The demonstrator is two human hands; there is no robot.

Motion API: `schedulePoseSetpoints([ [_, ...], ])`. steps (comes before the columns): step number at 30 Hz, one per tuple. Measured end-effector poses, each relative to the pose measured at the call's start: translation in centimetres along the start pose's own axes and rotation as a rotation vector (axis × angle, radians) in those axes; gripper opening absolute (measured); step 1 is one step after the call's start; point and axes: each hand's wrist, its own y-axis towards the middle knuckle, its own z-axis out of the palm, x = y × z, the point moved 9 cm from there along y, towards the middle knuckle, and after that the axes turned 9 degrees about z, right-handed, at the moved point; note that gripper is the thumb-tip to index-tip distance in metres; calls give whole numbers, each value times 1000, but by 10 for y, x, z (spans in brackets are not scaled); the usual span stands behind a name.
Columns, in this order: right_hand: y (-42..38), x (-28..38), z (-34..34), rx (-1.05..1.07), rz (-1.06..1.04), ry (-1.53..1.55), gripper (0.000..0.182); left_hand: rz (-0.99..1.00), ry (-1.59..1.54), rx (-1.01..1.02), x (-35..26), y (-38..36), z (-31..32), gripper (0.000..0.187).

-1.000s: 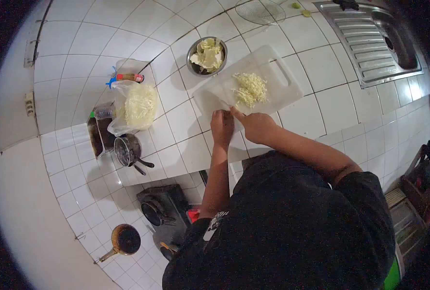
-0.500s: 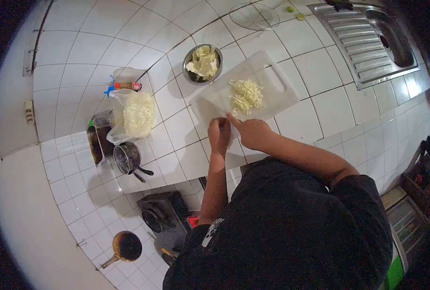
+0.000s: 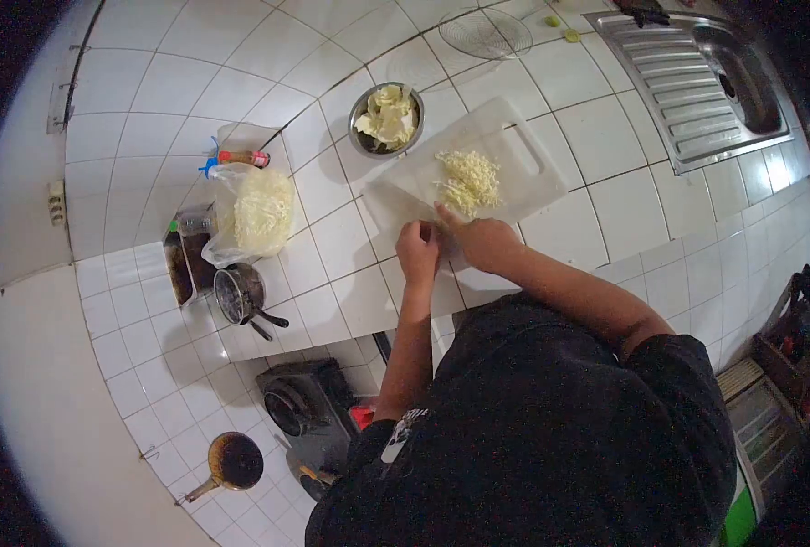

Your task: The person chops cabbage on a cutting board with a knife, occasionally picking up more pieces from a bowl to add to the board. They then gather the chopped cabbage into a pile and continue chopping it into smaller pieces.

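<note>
My right hand [image 3: 487, 244] is closed around a knife [image 3: 417, 195], its index finger stretched along the top. The pale blade is hard to tell from the white cutting board [image 3: 512, 123] beneath it. Beside the knife, a heap of finely shredded cabbage [image 3: 471, 182] lies on the board. My left hand [image 3: 418, 252] is at the board's near left edge, close to the right hand, with its fingers curled in. Whatever may be between those fingers is hidden.
A metal bowl [image 3: 354, 137] of cabbage leaves stands behind the board. To the left are a plastic bag of shredded cabbage [image 3: 261, 210], bottles [image 3: 177, 264] and a saucepan [image 3: 239, 294]. A wire rack [image 3: 487, 35] and a sink [image 3: 738, 87] are at the back right.
My hands remain close together at the board's near left edge, with only a slight shift of the fingers. The whole view has moved a little; the shredded heap looks much the same.
</note>
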Motion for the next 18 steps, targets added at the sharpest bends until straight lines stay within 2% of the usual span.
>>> schedulePoseSetpoints([
  [2,-3,-12,-9,87,126,117,91,11,13,-35,3,1,-1,9],
  [8,-18,6,-8,37,11,145,86,67,-95,-5,-1,0,-4,10],
  [10,-11,2,-3,88,30,168,90,-4,-121,55,-3,2,-5,12],
  [11,-7,1,3,142,47,191,93,-3,-121,53,-5,3,-6,12],
  [14,-1,1,6,131,31,70,92,50,-54,40,-11,4,-7,15],
  [18,-5,10,4,95,11,108,91,50,-35,63,-6,1,-3,16],
])
